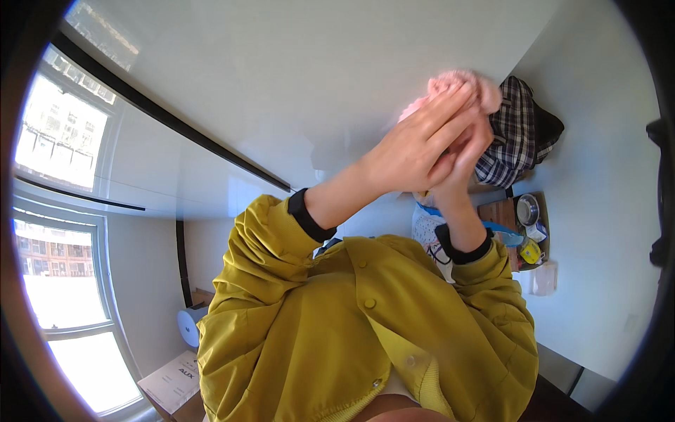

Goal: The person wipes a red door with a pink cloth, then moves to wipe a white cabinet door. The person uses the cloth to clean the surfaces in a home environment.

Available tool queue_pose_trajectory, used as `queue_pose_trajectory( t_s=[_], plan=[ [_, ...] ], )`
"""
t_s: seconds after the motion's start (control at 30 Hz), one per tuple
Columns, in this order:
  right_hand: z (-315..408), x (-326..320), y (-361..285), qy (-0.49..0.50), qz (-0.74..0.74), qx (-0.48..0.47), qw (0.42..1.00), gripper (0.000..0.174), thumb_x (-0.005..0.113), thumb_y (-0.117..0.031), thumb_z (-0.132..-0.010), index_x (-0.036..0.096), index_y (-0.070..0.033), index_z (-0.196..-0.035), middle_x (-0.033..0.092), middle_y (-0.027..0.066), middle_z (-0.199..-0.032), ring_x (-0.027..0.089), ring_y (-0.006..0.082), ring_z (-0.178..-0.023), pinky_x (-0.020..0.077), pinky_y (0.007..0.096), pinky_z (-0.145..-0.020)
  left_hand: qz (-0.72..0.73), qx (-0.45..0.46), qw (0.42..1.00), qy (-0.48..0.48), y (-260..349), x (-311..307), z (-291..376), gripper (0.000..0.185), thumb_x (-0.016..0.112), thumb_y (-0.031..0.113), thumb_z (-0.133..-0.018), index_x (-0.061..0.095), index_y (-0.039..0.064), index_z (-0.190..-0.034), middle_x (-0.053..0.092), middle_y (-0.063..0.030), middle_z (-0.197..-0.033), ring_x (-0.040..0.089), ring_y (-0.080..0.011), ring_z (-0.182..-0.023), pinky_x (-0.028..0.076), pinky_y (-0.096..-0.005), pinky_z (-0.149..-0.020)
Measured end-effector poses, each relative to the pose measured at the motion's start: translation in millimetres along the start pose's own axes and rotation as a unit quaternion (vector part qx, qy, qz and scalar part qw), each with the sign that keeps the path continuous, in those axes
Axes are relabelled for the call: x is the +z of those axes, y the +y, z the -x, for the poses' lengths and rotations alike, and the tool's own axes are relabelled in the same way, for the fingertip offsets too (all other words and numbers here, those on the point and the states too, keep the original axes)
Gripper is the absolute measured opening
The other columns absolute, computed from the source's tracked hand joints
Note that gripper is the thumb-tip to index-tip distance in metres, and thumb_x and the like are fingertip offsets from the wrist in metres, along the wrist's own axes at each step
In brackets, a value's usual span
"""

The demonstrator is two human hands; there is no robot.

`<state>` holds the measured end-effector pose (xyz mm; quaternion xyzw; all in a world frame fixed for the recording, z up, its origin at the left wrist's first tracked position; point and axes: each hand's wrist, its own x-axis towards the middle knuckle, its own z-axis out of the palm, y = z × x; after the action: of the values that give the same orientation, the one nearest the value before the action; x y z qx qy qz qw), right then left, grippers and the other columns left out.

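A fluffy pink cloth (457,83) is bunched between my two hands at the upper right, in front of a glossy white panel (295,79). My left hand (416,140), its back towards me, has its fingers bent over the lower side of the cloth. Close against it, my right hand (472,142) grips the cloth from the other side; its fingers are partly hidden. The cloth and fingertips are slightly blurred. Black cuffs and mustard-yellow sleeves cover both forearms below the wrists.
A plaid bag or cloth item (517,124) lies right of my hands. Below it, an open box (543,211) holds a metal bowl (528,209) and a yellow container (530,251). Windows (68,264) stand at left, above a cardboard box (171,382). A black strip (174,116) edges the white panel.
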<state>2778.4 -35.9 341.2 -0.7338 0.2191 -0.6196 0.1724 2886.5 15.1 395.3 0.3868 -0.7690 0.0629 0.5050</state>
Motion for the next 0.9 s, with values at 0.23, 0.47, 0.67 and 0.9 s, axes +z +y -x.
queue_pose_trajectory(
  t_s=[0.23,0.47,0.67,0.9],
  plan=[
    [1,-14,30,0.031,0.087,-0.001,0.996,0.057,0.069,-0.004,-0.079,0.045,-0.007,-0.13,0.028,0.0183,-0.13,0.043,0.0337,-0.12,0.0399,0.0424,-0.098,0.035,-0.036,0.999,-0.011,4,16,3,0.062,0.062,0.0,-0.068,0.046,-0.004,-0.127,0.044,-0.0248,-0.135,0.046,-0.0386,-0.123,0.041,-0.043,-0.101],
    [17,-19,40,-0.004,0.066,-0.026,0.997,0.055,0.066,0.008,-0.071,0.054,-0.011,-0.122,0.033,0.0187,-0.128,0.043,0.0371,-0.118,0.0403,0.0423,-0.096,-0.032,-0.09,0.994,-0.06,7,8,53,0.045,0.062,0.001,-0.071,0.057,0.002,-0.116,0.053,-0.0149,-0.128,0.058,-0.0315,-0.11,0.054,-0.0358,-0.079],
    [-28,-20,19,-0.013,0.069,-0.052,0.996,0.049,0.063,0.007,-0.069,0.059,-0.007,-0.115,0.031,0.0206,-0.127,0.044,0.0369,-0.111,0.0417,0.0406,-0.093,-0.094,-0.166,0.98,-0.054,17,-21,80,0.042,0.063,-0.005,-0.069,0.059,0.002,-0.11,0.058,-0.0136,-0.119,0.058,-0.0312,-0.105,0.052,-0.0381,-0.082],
    [47,19,11,-0.101,0.049,-0.134,0.985,0.05,0.07,-0.001,-0.069,0.06,-0.007,-0.117,0.028,0.0219,-0.13,0.041,0.04,-0.117,0.0432,0.0426,-0.094,-0.169,-0.271,0.947,-0.038,29,-55,124,0.026,0.061,-0.003,-0.075,0.063,0.002,-0.101,0.061,-0.0119,-0.114,0.059,-0.0308,-0.101,0.051,-0.0378,-0.082]
  ],
)
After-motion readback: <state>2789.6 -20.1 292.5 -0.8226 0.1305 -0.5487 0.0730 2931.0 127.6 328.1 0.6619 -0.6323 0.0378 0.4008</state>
